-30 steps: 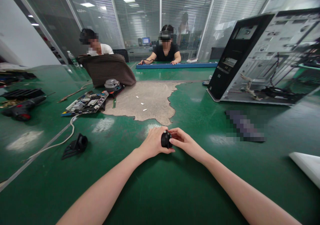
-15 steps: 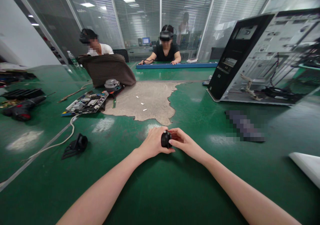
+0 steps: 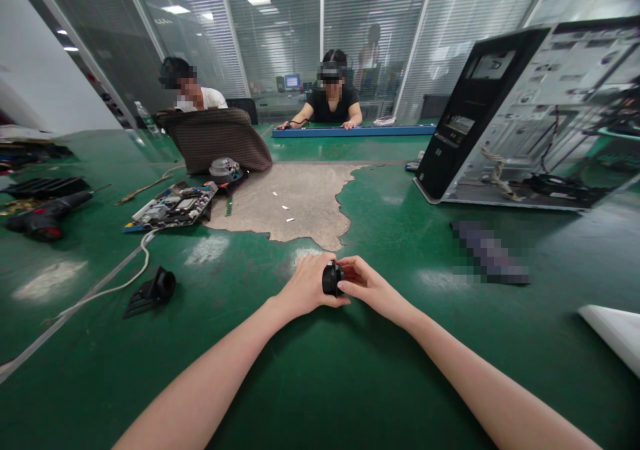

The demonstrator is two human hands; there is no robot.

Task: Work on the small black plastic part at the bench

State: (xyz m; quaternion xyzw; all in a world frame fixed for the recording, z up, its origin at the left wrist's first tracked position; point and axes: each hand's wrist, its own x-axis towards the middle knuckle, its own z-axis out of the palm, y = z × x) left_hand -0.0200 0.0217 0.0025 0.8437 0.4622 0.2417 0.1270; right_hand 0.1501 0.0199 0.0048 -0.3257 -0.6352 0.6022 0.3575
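A small round black part (image 3: pixel 331 279) is held between my two hands, a little above the green table (image 3: pixel 320 383). My left hand (image 3: pixel 307 282) wraps round its left side, with the thumb below it and fingers over the top. On its right side, the fingers and thumb of my right hand (image 3: pixel 361 282) pinch the part's edge. The fingertips behind the part are hidden. A black bracket with a round collar (image 3: pixel 153 293) lies on the table to the left of my hands.
Beyond my hands is a bare grey patch (image 3: pixel 295 200). A circuit board (image 3: pixel 175 207), a drill (image 3: pixel 47 217) and a cable (image 3: pixel 145 257) lie left. An open computer case (image 3: pixel 520 117) stands right, near a blurred dark object (image 3: pixel 490 253). Two people sit across the table.
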